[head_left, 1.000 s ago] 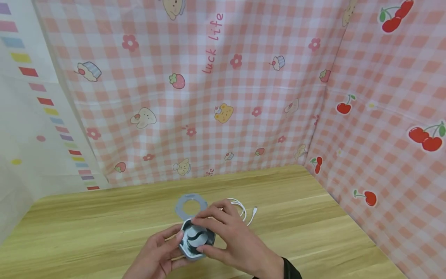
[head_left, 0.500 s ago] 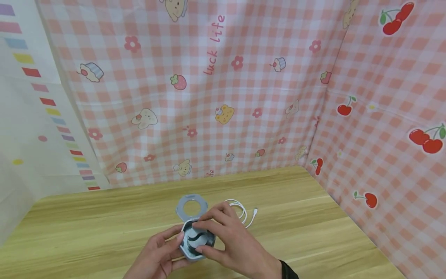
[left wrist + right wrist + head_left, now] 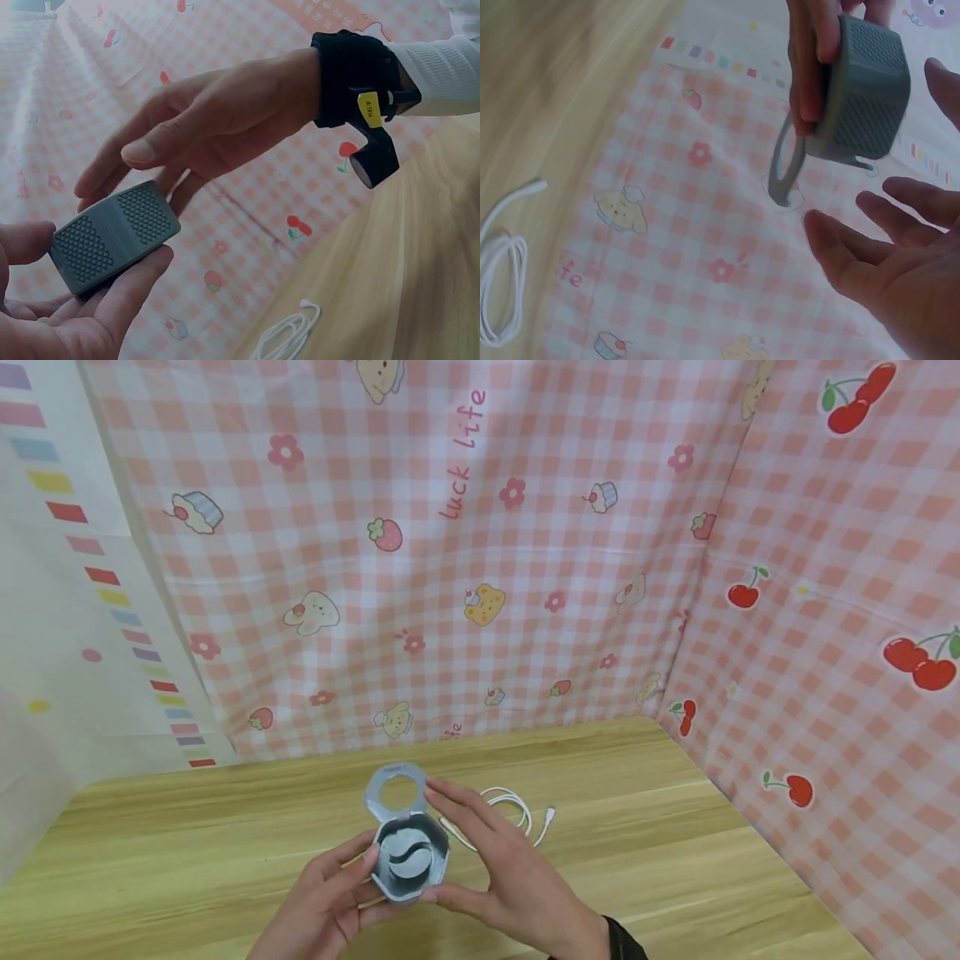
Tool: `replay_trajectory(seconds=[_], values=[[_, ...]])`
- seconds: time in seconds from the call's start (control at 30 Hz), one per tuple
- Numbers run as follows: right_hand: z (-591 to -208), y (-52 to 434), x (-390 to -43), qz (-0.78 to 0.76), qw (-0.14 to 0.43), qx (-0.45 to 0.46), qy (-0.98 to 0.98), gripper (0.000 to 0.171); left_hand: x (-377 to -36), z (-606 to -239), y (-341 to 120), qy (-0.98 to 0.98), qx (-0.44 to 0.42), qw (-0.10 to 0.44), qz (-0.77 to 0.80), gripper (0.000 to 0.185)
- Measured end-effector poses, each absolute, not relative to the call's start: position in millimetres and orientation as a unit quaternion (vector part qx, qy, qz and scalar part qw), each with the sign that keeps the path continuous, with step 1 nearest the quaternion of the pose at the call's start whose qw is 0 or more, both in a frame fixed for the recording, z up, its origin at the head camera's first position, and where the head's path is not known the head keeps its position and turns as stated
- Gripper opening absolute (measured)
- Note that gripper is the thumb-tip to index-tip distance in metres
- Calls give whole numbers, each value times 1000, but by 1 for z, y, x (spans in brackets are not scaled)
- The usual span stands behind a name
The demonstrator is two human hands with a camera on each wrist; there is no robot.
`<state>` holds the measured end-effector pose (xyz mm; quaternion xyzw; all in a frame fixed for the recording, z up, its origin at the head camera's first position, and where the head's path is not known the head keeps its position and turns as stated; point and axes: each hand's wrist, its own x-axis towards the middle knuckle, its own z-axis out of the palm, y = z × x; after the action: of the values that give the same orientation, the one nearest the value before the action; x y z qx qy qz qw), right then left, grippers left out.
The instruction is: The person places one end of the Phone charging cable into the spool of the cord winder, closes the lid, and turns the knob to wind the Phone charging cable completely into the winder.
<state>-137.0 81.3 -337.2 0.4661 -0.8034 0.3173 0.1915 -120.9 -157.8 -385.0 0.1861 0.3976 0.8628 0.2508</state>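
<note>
My left hand (image 3: pixel 326 887) grips a small grey-blue octagonal box (image 3: pixel 377 872) by its left side, thumb on the rim. Inside sits a light grey insert (image 3: pixel 412 862) with a dark S-shaped gap. A flat ring-shaped lid (image 3: pixel 375 802) stands folded back at the box's far edge and looks joined to it. My right hand (image 3: pixel 517 877) is beside the box on the right, fingers spread and nothing held; in the right wrist view it is apart from the box (image 3: pixel 866 97). The left wrist view shows the box's textured outer sides (image 3: pixel 116 236).
A coiled white cable (image 3: pixel 550 814) lies on the wooden table (image 3: pixel 187 843) behind my right hand. Pink checked cloth (image 3: pixel 420 568) hangs at the back and right, and white cloth (image 3: pixel 52 610) hangs on the left.
My right fingers have come out of the box and spread to its right. The box and ring lid, in my left hand, have shifted slightly left and up.
</note>
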Motion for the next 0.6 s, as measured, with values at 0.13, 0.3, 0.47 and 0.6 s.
replay_trajectory(seconds=[0.13,0.3,0.47,0.6], values=[[-343,80,-139,339,172,472,-795,82,-120,-382,-158,385,196,250,867,36],[-348,78,-142,374,150,484,-777,79,-120,-381,-159,392,181,254,866,34],[-350,77,-144,403,129,484,-766,75,-121,-382,-160,389,180,257,866,34],[-352,76,-146,439,103,476,-755,74,-121,-383,-160,391,183,257,865,34]])
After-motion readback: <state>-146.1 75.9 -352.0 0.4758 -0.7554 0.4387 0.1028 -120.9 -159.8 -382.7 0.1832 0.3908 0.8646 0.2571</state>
